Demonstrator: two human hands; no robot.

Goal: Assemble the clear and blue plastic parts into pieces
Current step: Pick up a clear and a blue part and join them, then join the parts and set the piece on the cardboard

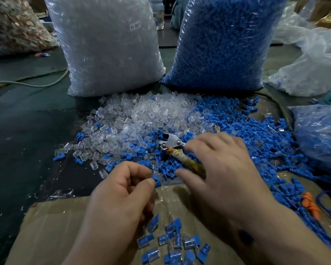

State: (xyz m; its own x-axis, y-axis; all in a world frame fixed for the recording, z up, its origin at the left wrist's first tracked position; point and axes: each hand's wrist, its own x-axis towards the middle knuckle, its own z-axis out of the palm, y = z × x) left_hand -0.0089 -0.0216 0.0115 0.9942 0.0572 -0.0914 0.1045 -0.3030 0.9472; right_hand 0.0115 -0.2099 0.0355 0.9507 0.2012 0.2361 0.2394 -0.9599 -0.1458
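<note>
Dim, flat overhead light, soft shadows. Glare on clear bag and blue bag. Right hand motion-blurred; wide-angle bending, edges soft.

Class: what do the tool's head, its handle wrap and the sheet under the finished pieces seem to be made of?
Tool head: probably metal, from its dull silver shine.
Handle wrap: likely cloth or tape, wound in turns, stained yellow-brown.
Sheet: cardboard, by its flat matte brown surface.
</note>
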